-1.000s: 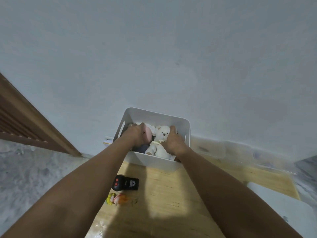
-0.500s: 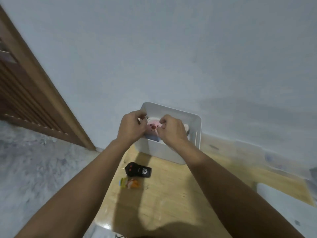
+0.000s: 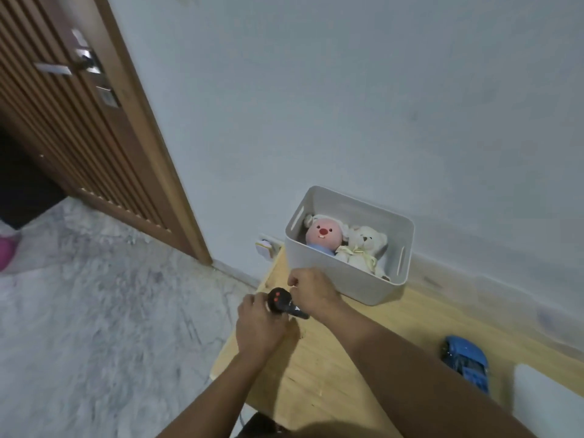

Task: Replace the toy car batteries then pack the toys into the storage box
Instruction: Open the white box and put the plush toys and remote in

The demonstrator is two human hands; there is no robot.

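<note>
— What am I getting around the edges of my feed?

— I'm seeing a brown slatted door [image 3: 63,121] filling the upper left, its metal handle [image 3: 82,61] showing near the top.

— And below it?

— A grey marbled floor [image 3: 94,311] is spreading across the left half, with something pink [image 3: 7,250] peeking in at the far left edge; I can't tell what it is.

— The rest?

— A pale wall [image 3: 347,90] is taking up most of the view, and a small white socket [image 3: 264,248] is sitting low on it, just beside the corner of the wooden table [image 3: 331,368]. A white object [image 3: 546,399] is lying at the lower right edge.
</note>
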